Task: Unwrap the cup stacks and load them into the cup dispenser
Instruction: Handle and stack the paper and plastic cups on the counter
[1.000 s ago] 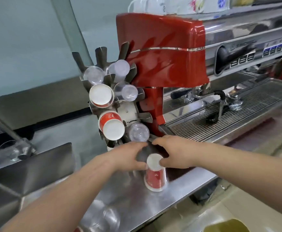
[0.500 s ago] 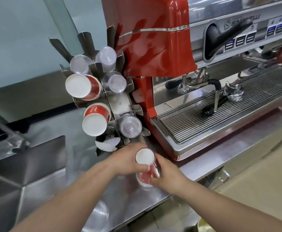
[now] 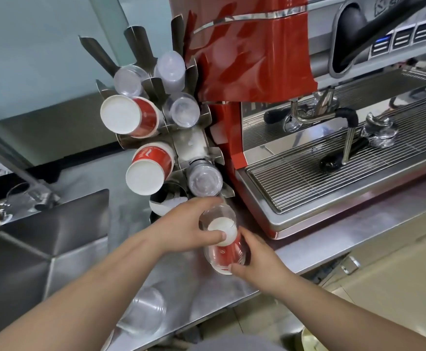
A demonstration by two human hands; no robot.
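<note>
Red-and-white paper cup stack [image 3: 224, 245] in clear plastic wrap — held just above the steel counter [image 3: 181, 282], in front of the cup dispenser [image 3: 181, 138]. Long axis tilted, nearly upright: white closed end up and toward the camera, rim end down near the counter.
Left hand [image 3: 191, 228]: palm down, fingers curled over the upper end of the stack, thumb pressed on the white top, closed on wrap and cups.
Right hand [image 3: 257, 259]: cupped round the lower right side, fingertips on the wrap near the rim end, gripping it.
Cup dispenser: steel rack of angled tubes, loaded with red paper cups and clear plastic cups, ends pointing outward.
Red espresso machine [image 3: 257, 59] just right of the dispenser; steel sink [image 3: 42, 239] to the left.
</note>
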